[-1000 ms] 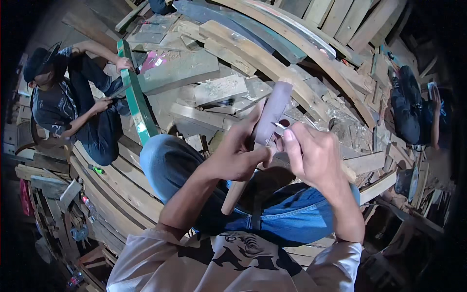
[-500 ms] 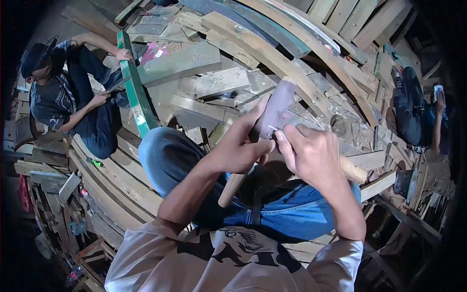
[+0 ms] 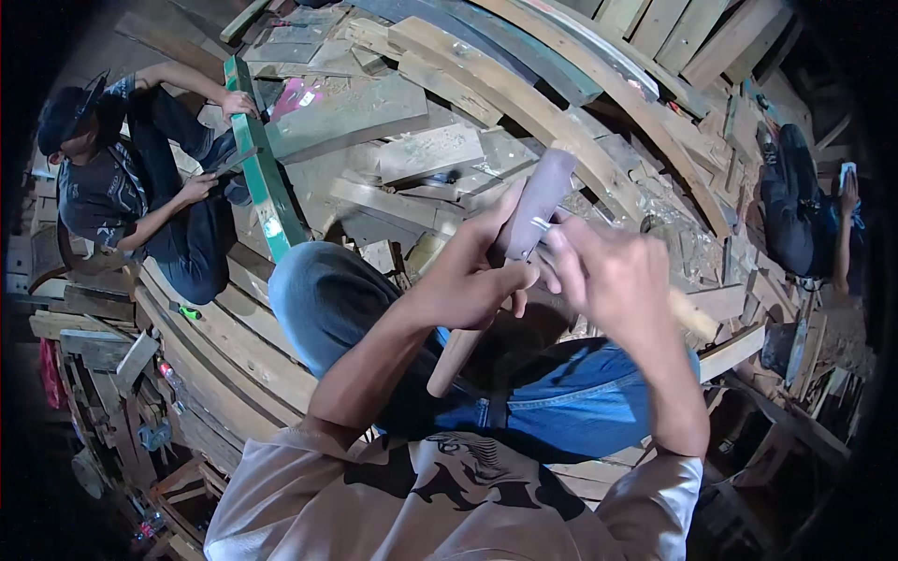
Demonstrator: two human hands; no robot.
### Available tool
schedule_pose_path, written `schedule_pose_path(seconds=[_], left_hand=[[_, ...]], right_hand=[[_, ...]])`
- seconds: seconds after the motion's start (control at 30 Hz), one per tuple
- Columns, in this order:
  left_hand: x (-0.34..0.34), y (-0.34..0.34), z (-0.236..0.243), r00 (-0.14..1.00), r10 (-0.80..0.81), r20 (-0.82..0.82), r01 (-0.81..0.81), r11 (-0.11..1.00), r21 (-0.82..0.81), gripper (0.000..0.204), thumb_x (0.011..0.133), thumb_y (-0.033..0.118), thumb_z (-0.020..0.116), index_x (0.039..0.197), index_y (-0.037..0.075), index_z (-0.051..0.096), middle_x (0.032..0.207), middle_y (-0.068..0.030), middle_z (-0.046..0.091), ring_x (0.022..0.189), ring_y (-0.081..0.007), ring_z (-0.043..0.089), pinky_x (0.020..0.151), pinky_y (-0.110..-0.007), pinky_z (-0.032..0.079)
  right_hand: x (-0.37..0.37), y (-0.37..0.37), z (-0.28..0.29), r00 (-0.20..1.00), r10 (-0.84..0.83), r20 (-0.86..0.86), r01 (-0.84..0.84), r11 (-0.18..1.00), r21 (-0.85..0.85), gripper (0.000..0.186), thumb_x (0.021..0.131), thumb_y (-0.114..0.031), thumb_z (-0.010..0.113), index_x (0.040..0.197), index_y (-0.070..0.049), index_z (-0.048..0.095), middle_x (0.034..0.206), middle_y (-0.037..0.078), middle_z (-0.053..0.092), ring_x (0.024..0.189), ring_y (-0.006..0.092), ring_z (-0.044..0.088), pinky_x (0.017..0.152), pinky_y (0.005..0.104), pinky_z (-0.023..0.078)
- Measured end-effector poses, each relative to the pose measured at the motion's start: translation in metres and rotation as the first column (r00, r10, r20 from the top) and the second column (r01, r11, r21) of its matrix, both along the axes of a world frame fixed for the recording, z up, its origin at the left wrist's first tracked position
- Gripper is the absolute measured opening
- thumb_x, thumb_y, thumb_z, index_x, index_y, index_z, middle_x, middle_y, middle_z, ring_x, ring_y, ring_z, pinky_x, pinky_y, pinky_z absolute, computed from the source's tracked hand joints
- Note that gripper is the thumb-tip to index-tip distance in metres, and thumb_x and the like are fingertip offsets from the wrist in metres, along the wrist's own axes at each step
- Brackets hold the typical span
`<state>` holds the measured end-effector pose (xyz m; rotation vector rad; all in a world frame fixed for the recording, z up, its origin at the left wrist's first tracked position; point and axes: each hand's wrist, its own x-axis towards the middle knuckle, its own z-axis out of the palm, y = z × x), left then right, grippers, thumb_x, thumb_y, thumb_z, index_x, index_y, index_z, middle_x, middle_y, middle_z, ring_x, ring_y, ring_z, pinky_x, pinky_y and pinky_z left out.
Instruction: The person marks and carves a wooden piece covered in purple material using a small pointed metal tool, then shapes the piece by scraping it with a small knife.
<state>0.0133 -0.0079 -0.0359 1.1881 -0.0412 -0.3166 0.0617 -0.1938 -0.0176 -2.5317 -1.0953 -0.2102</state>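
Note:
My left hand (image 3: 482, 276) is wrapped round a cylinder with a smooth purple-grey surface (image 3: 544, 192), tilted up and away to the right. A pale wooden rod (image 3: 456, 360) sticks out below that hand, roughly in line with the cylinder; my fingers hide whether they are one piece. Close against the cylinder's lower right side, my right hand (image 3: 613, 276) is closed and slightly blurred. A thin shiny metal piece (image 3: 541, 223) shows at its fingertips, touching or almost touching the cylinder. Past the right wrist shows a round wooden end (image 3: 692, 316); whether this hand holds it I cannot tell.
Boards and long curved planks (image 3: 505, 79) lie heaped ahead. At left a seated person (image 3: 140, 178) holds a green-painted beam (image 3: 265, 178) and a flat tool. Another person (image 3: 809, 206) is at far right. My jeans-clad knee (image 3: 318, 294) rises beside my left forearm.
My right hand has moved right and slightly up along the cylinder, showing more of the metal piece. The left hand shifts slightly. The seated person's flat tool has moved across the beam.

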Motion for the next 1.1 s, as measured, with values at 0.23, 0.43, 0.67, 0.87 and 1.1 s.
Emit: schedule_pose_path(seconds=[0.23,0.43,0.67,0.87,1.1], left_hand=[[-0.003,0.003,-0.008,1.000,-0.004,-0.020,0.004,0.999,0.037,0.081,0.080,-0.014,0.049,0.154,0.001,0.021,0.126,-0.0146,0.059,0.075,-0.0139,0.065,0.051,-0.025,0.054],[-0.001,0.001,-0.003,0.999,0.030,0.041,-0.031,0.999,0.022,0.079,0.080,-0.013,0.051,0.153,-0.002,0.023,0.135,-0.0146,0.053,0.069,-0.0116,0.062,0.052,-0.024,0.052],[0.000,0.000,-0.004,0.999,0.046,0.017,-0.046,0.998,0.050,0.060,0.080,-0.010,0.053,0.140,-0.007,0.043,0.139,-0.0146,0.051,0.074,-0.0100,0.064,0.051,-0.023,0.050],[0.000,0.004,-0.009,1.000,0.020,0.016,-0.022,0.995,0.102,0.067,0.078,-0.011,0.053,0.143,-0.006,0.041,0.138,-0.0139,0.053,0.076,-0.0113,0.067,0.049,-0.022,0.050],[-0.002,0.004,0.001,0.999,-0.001,0.037,0.001,1.000,0.007,0.094,0.074,-0.010,0.059,0.157,0.003,0.016,0.133,-0.0147,0.058,0.079,-0.0146,0.069,0.048,-0.022,0.050]], right_hand=[[0.000,0.001,0.002,0.999,-0.040,-0.029,0.039,0.999,-0.036,0.017,0.093,-0.030,0.062,0.093,-0.013,0.064,0.065,0.008,0.062,0.050,0.0291,0.063,0.045,0.0412,0.049],[-0.006,0.005,0.006,0.998,0.004,-0.059,-0.004,1.000,0.003,0.019,0.092,-0.028,0.065,0.085,-0.010,0.063,0.065,0.007,0.062,0.054,0.0279,0.065,0.047,0.0399,0.050],[-0.003,0.004,0.000,0.991,0.025,-0.134,-0.007,0.992,0.129,0.024,0.093,-0.028,0.064,0.078,-0.010,0.063,0.061,0.007,0.059,0.053,0.0292,0.062,0.045,0.0406,0.046],[-0.008,0.004,-0.004,0.969,0.016,-0.245,0.034,0.980,0.198,0.021,0.094,-0.027,0.063,0.082,-0.010,0.067,0.066,0.009,0.063,0.056,0.0307,0.064,0.048,0.0408,0.048],[-0.012,0.006,0.004,0.960,0.029,-0.277,0.072,0.936,0.345,0.018,0.093,-0.019,0.064,0.080,-0.006,0.067,0.069,0.011,0.066,0.057,0.0313,0.065,0.050,0.0408,0.049]])
